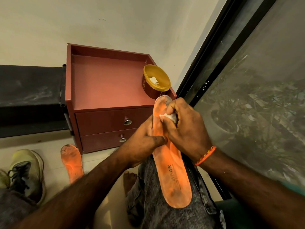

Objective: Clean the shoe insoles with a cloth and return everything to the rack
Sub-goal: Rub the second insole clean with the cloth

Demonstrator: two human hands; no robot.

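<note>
An orange insole [173,172] lies lengthwise on my right knee, toe end pointing away, its toe tip grey with dirt. My left hand [142,142] grips its left edge, thumb pressed on the top surface. My right hand [184,128] pinches a small white cloth [170,116] and presses it on the insole near the toe. A second orange insole [71,162] lies on the floor to the left, also dirty at the toe. A yellow-green shoe [28,172] with dark laces stands at the far left.
A maroon two-drawer cabinet [105,90] stands ahead against the wall; on its top right corner sits a yellow-lidded tub [156,80] with a white wipe poking out. A dark bench [29,96] runs left. A black-framed glass door [247,96] closes the right side.
</note>
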